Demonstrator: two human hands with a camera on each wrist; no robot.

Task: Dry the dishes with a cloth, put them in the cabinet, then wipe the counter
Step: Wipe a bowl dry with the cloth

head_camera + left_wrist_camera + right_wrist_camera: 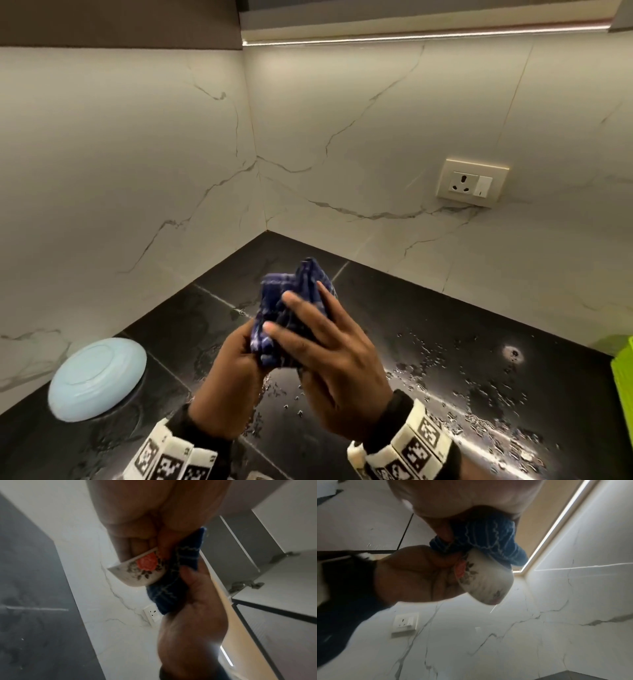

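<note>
A small white cup [137, 573] with a red rose and grey leaves printed on its side is held up in the air over the middle of the black table [428, 308], wrapped on one side in a dark blue checked cloth [291, 301]. From the head view the cup itself is hidden behind the cloth and fingers; both wrist views show it, its rounded white body poking out from under the blue folds.

The left hand [226, 383] has its fingers curled round the cup, gripping it from about 7 o'clock. The right hand [332, 363] comes in from 5 o'clock, its fingers spread over the bunched cloth and its thumb tucked under, pressing the fabric against the cup. Both wrists wear bands with black-and-white square markers.

On the table at 9 o'clock from the hands, close to the left wall, a pale blue plate [97, 378] lies upside down, its foot ring facing up. Water droplets [479, 387] are scattered across the table from 6 o'clock round to 3 o'clock. At the far 3 o'clock edge a bright green thing [621, 380] is cut off by the frame; I cannot tell what it is. On the marble wall at 1 o'clock sits a cream socket [471, 181] with a switch beside it.
</note>
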